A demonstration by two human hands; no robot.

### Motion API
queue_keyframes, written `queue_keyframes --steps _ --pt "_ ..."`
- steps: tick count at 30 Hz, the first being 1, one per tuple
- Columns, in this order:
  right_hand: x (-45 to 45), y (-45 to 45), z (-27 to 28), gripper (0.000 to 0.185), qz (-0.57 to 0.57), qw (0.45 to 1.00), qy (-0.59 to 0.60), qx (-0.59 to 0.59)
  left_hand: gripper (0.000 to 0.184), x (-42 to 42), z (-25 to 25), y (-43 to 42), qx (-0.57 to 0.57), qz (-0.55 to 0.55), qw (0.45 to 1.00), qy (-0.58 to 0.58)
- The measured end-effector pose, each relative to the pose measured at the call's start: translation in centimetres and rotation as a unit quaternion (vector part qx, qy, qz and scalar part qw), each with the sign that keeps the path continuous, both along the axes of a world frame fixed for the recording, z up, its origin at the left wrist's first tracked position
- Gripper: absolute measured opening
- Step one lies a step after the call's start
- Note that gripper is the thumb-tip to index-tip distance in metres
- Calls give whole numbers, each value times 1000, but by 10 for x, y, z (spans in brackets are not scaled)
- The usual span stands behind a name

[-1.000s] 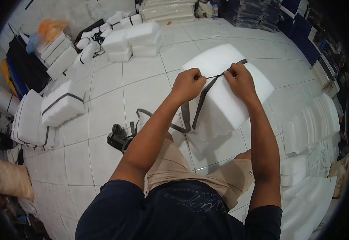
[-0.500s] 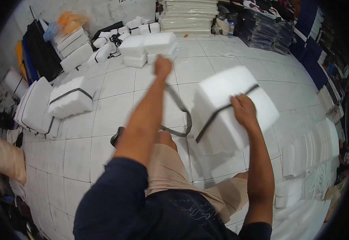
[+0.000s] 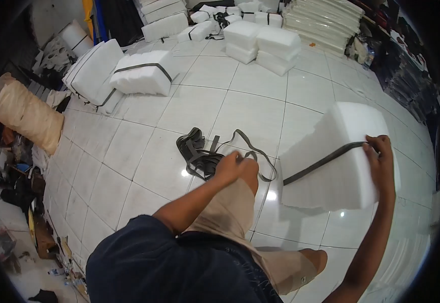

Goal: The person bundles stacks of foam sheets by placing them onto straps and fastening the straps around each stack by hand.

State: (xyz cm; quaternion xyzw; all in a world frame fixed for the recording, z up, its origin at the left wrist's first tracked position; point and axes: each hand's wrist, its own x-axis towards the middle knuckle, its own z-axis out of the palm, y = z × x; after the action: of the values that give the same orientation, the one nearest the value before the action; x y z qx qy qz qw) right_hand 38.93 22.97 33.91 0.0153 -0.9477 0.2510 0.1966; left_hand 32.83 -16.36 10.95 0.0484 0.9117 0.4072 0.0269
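The white foam block [image 3: 366, 121], rounded at its edges and finely layered down its side, is set at the right of the frame; its flat dark strap [image 3: 323, 161] is pinched by the right hand [image 3: 381, 161]. The left hand [image 3: 232, 169] is curled beside tangled dark webbing [image 3: 200, 156] at centre; whether any is gripped cannot be told. Beyond, smooth floor tiles [image 3: 250, 108] are overlooked by stacked foam slabs [image 3: 278, 43], upper centre.

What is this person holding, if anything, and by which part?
The right hand pinches the dark strap where it lies atop the white foam stack. Whether the left hand grips anything is unclear.
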Motion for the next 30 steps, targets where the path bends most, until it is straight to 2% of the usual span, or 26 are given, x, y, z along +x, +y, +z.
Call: queue_keyframes --steps 2,4,6,8,10,11,12,14,16,17,18,19,21,22,23,26,27,28,30 --pt "-4 3 6 22 -40 998 -26 -36 37 21 -4 -13 4 1 1000 4" --pt "-13 13 8 20 -31 999 -14 33 30 41 39 -16 -102 -2 993 66" --pt "-30 24 4 19 -33 998 -13 60 28 48 63 -30 -143 17 989 25" --pt "-48 26 -1 19 6 1000 -30 -1 31 63 89 -49 -146 14 989 23" --pt "-57 22 12 19 8 992 -97 85 31 71 119 -59 -162 12 986 -45" --pt "-58 14 16 18 48 986 -28 158 32 74 132 -62 -173 3 981 -88" --pt "-58 6 31 18 73 983 -154 64 33 76 144 -63 -179 -4 975 -128" --pt "-60 13 45 29 129 936 -327 5 34 92 155 -78 -187 11 973 -133" --pt "-45 -15 71 41 189 932 -298 80 35 109 177 -91 -187 10 968 -168" --pt "-39 -20 75 44 185 938 -281 87 37 117 185 -98 -220 21 953 -205" --pt "-32 -24 77 47 180 943 -264 97 37 125 195 -104 -212 26 953 -214" --pt "-30 -27 81 46 165 932 -295 134 35 133 207 -111 -188 41 955 -226" --pt "-34 -19 75 32 170 922 -332 99 33 155 223 -121 -153 74 957 -236" --pt "-40 -20 75 27 168 901 -379 126 34 170 224 -127 -155 79 949 -263" --pt "-40 -15 63 25 204 906 -352 113 35 185 225 -131 -156 85 941 -288" --pt "-48 -34 61 19 211 875 -375 222 36 228 222 -135 -122 131 946 -272" --pt "-50 -36 54 21 201 850 -398 280 36 225 236 -132 -111 147 948 -259" --pt "-57 -54 75 25 202 822 -428 316 35 220 252 -131 -101 178 937 -283" --pt "-61 -55 82 24 189 843 -406 299 35 200 292 -139 -86 221 924 -299"
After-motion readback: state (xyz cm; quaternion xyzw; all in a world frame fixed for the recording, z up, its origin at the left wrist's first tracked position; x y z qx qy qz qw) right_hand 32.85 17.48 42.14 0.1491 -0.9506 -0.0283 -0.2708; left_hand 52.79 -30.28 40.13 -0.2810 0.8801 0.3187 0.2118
